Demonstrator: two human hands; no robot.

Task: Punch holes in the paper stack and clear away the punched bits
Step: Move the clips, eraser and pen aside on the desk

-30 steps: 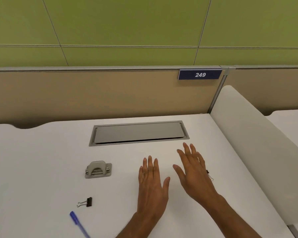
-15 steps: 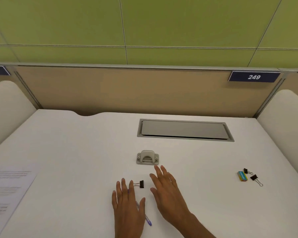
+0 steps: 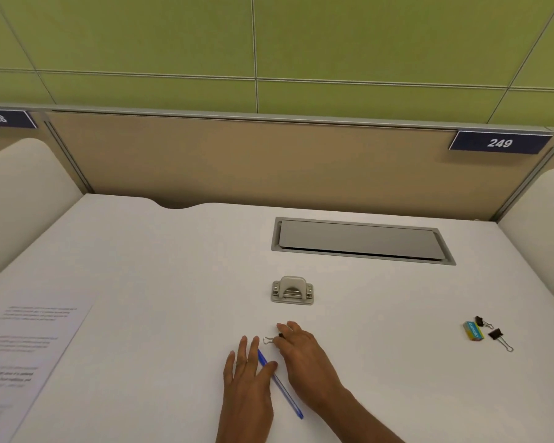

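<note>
At the left edge of the desk (image 3: 173,266) lies the paper stack (image 3: 29,346), well apart from the hands, long axis running near to far. The left hand (image 3: 247,382) is nearer; it lies flat over a pen (image 3: 285,394) and holds nothing. The right hand (image 3: 304,359) bends its fingers over a binder clip (image 3: 269,339); whether it grips, I cannot tell. The hole punch (image 3: 292,290) sits just beyond, long axis left to right.

My white desk (image 3: 173,266): grey hole punch (image 3: 291,290) centre, blue pen (image 3: 285,393) at 6 o'clock, black binder clips (image 3: 495,334) and a teal-and-yellow box (image 3: 474,330) at 3 o'clock, green-tiled wall (image 3: 365,36) at 12.
</note>
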